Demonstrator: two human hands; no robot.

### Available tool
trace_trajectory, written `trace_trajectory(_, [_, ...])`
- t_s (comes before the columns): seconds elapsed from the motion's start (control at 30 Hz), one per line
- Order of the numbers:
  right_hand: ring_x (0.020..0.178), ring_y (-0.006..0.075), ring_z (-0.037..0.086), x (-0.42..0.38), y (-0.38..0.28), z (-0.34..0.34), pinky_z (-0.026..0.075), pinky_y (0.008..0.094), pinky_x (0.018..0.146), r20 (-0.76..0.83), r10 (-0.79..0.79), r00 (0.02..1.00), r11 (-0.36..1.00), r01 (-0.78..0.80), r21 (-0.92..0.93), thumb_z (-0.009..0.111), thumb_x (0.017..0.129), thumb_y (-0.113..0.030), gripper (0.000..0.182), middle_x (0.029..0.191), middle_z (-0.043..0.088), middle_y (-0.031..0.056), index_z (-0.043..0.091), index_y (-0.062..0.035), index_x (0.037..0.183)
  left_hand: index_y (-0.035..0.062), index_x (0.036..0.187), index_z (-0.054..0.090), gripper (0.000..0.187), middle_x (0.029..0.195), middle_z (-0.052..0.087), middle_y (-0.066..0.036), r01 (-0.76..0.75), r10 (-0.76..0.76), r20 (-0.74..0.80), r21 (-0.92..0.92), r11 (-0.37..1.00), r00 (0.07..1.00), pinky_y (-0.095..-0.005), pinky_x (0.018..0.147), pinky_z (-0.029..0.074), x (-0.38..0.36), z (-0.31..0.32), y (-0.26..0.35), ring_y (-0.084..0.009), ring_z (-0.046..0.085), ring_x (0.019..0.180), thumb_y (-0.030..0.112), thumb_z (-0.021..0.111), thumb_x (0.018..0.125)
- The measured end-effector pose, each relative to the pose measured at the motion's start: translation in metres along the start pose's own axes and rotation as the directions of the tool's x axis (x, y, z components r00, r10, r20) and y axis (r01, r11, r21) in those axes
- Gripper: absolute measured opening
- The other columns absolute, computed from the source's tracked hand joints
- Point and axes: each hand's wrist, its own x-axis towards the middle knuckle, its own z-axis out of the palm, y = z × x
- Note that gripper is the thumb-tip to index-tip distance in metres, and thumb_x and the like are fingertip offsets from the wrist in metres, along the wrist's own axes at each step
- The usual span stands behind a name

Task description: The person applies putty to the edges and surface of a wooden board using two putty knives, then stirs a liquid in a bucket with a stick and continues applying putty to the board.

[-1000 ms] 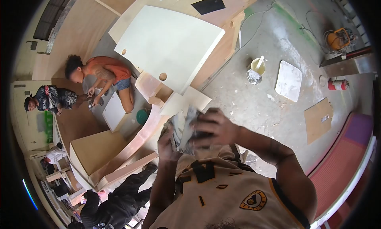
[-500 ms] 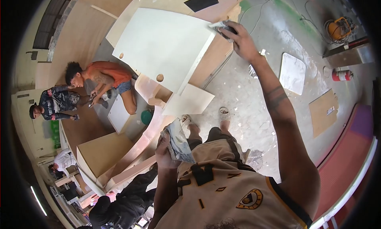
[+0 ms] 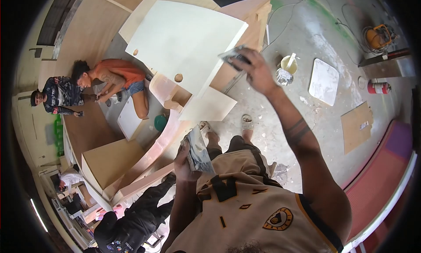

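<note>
My right hand [image 3: 259, 75] is closed on a putty knife [image 3: 231, 56] with a wide, smeared blade. The blade is at the right edge of a white panel [image 3: 184, 38]; whether it touches is hard to tell. Close to my body, my left hand [image 3: 184, 161] grips a flat putty board [image 3: 200, 154] streaked with grey and white filler. Two round holes show near the panel's near side, and the panel rests on a wooden frame [image 3: 163, 88] with a curved side.
A person in an orange top [image 3: 125, 71] crouches left of the panel; a person in black [image 3: 131, 226] is at lower left, others farther off. On the floor stand a tub [image 3: 289, 65], a white sheet [image 3: 323, 82], a fire extinguisher [image 3: 379, 87] and an orange cable reel [image 3: 376, 37].
My right hand has drawn the putty knife toward me along the panel's right edge, away from the far corner. The tub has come into view. My left hand stays nearly in place.
</note>
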Motion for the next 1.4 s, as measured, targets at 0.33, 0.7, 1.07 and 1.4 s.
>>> trace_trajectory(0.33, [0.13,0.0311,0.051,-0.035,-0.104,-0.057,0.046,0.0443,0.104,0.044,-0.167,0.985,0.913,0.137,0.384,0.063,0.079,-0.006,0.051,0.14,0.055,0.0075,0.067,-0.0211,0.127,0.0039,0.131,0.054,0.038,0.111,0.068,-0.01,0.299,-0.204,0.445,-0.155,0.942,0.872,-0.0324,0.072,0.06,0.076,-0.033,-0.039,-0.0206,0.07,0.093,0.029,0.048,0.103])
trace_trajectory(0.7, [0.14,0.0332,0.041,-0.06,-0.057,-0.053,0.037,0.0523,0.107,0.289,-0.066,0.955,0.997,0.076,-0.023,0.059,0.079,0.0,0.068,0.148,0.048,0.0103,0.055,-0.0266,0.142,0.0,0.138,0.049,0.047,0.127,0.063,-0.013,0.058,-0.037,0.617,-0.014,0.998,0.786,-0.0392,0.099,0.05,0.063,0.013,0.001,-0.0236,0.063,0.115,0.03,0.053,0.102])
trace_trajectory(1.07, [0.124,0.0355,0.049,0.033,0.053,0.007,0.042,0.048,0.1,-0.192,0.247,0.95,0.961,-0.266,-0.079,0.056,0.074,0.01,0.074,0.138,0.051,0.0125,0.055,-0.0208,0.141,0.0038,0.131,0.055,0.036,0.113,0.068,-0.009,0.035,-0.016,0.244,-0.071,0.997,0.97,-0.0332,0.076,0.06,0.029,0.003,0.001,-0.0189,0.07,0.092,0.025,0.055,0.102])
trace_trajectory(1.4, [0.13,0.0369,0.044,-0.019,-0.075,0.013,0.04,0.0517,0.103,0.136,0.056,0.989,0.997,-0.062,0.04,0.066,0.07,0.003,0.077,0.144,0.048,0.0085,0.056,-0.0243,0.141,0.0001,0.133,0.049,0.048,0.097,0.064,-0.02,0.22,-0.123,0.381,-0.222,0.95,0.916,-0.0385,0.073,0.051,0.035,-0.026,-0.012,-0.0287,0.062,0.083,0.038,0.046,0.104])
